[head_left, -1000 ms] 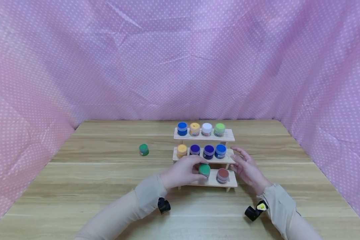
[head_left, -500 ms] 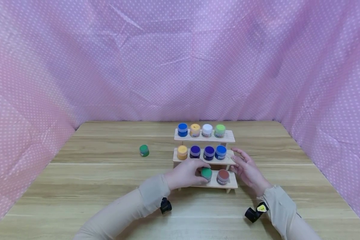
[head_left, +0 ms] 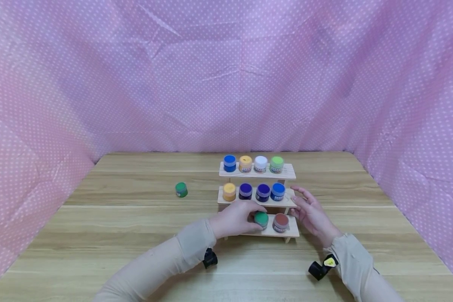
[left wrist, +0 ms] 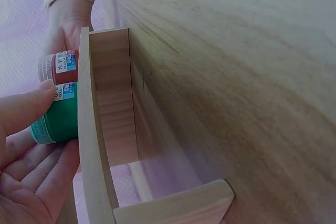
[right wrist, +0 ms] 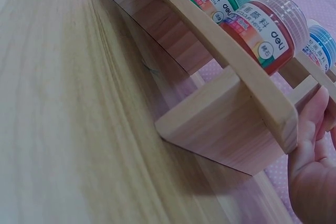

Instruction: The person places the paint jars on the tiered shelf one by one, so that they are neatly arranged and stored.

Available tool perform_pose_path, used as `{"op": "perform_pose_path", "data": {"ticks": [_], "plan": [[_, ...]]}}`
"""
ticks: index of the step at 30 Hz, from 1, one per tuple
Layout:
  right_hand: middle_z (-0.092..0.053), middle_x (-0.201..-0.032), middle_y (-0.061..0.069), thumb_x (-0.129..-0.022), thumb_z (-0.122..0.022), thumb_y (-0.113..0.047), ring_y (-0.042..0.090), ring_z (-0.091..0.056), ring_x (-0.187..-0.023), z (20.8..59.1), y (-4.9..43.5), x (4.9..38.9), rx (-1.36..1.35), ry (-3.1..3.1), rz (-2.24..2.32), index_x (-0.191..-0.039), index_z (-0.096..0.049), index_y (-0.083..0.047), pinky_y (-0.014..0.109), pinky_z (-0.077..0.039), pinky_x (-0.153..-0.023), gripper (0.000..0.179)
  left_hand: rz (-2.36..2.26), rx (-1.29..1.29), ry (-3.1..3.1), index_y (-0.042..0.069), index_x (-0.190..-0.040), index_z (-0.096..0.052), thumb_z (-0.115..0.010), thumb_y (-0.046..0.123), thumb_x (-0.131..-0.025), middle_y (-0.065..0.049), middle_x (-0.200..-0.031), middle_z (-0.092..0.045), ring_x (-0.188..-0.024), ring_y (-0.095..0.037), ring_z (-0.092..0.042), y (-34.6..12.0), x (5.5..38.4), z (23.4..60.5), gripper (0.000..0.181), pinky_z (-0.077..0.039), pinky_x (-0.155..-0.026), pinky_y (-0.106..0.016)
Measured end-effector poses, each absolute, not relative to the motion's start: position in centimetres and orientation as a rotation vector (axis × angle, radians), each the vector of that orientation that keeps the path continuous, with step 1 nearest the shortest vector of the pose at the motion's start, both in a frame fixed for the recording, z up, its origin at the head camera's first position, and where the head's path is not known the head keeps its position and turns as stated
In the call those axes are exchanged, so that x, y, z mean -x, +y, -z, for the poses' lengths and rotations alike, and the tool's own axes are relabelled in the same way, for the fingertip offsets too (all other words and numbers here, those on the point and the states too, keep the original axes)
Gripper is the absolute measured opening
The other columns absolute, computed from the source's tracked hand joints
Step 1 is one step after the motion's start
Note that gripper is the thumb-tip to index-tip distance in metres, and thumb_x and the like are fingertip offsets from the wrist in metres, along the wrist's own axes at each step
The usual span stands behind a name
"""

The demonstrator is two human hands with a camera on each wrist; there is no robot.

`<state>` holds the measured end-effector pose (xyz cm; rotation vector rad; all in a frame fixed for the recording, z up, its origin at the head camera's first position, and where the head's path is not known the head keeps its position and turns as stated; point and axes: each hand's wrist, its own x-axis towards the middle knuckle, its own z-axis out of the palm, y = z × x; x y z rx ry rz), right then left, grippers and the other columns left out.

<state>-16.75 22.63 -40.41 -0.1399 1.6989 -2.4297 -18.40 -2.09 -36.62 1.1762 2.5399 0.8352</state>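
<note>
My left hand [head_left: 234, 219] pinches a green paint jar [head_left: 261, 219] between thumb and fingers on the bottom shelf of a three-tier wooden rack [head_left: 293, 228]. In the left wrist view the green jar [left wrist: 64, 114] stands against the shelf board, touching or very near a red-brown paint jar [left wrist: 59, 67]. That red-brown jar [head_left: 281, 222] is to its right in the head view. My right hand [head_left: 314, 217] grips the rack's right end at the middle shelf; the right wrist view shows its thumb [right wrist: 315, 109] against the wood. Its other fingers are partly hidden.
Blue, yellow, white [head_left: 260, 164] and light-green jars line the top shelf. On the middle shelf are a yellow jar [head_left: 229, 191], two purple jars and a blue jar [head_left: 277, 191]. Another green jar [head_left: 181, 189] stands on the table to the left. A pink dotted cloth [head_left: 226, 84] hangs behind.
My left hand has slid the green jar slightly to the right along the bottom shelf, closer to the red-brown jar. The right hand has stayed at the rack's end.
</note>
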Motion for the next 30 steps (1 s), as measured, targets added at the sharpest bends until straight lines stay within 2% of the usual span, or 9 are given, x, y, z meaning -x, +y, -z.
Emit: {"op": "perform_pose_path", "data": {"ticks": [16,25,30], "plan": [[-0.066,-0.096,-0.009,-0.1,-0.046,-0.01,0.003,-0.061,-0.078,40.92,23.11,16.61,0.186,1.702,2.417,-0.121,-0.048,-0.023,0.015,-0.05,-0.069,0.025,-0.783,-1.193,2.568,0.013,-0.121,-0.063,-0.073,0.023,-0.084,0.005,-0.115,-0.066,-0.096,0.002,-0.058,-1.58,17.85,36.91,0.04,-0.048,-0.087,-0.012],[-0.066,-0.097,-0.008,-0.1,-0.046,-0.011,0.003,-0.061,-0.078,40.88,23.1,16.52,0.165,1.704,2.414,-0.124,-0.045,-0.02,0.015,-0.05,-0.07,0.026,-0.774,-1.172,2.565,0.013,-0.126,-0.06,-0.071,0.025,-0.086,0.004,-0.12,-0.064,-0.101,0.0,-0.058,-1.42,17.78,37.01,0.043,-0.048,-0.091,-0.015],[-0.066,-0.097,-0.009,-0.1,-0.046,-0.011,0.002,-0.061,-0.077,40.8,23.06,16.55,0.172,1.707,2.416,-0.123,-0.043,-0.019,0.014,-0.05,-0.069,0.025,-0.813,-1.184,2.552,0.011,-0.125,-0.06,-0.071,0.023,-0.086,0.003,-0.118,-0.065,-0.095,0.0,-0.057,-1.54,17.79,36.86,0.042,-0.049,-0.087,-0.013]]}}
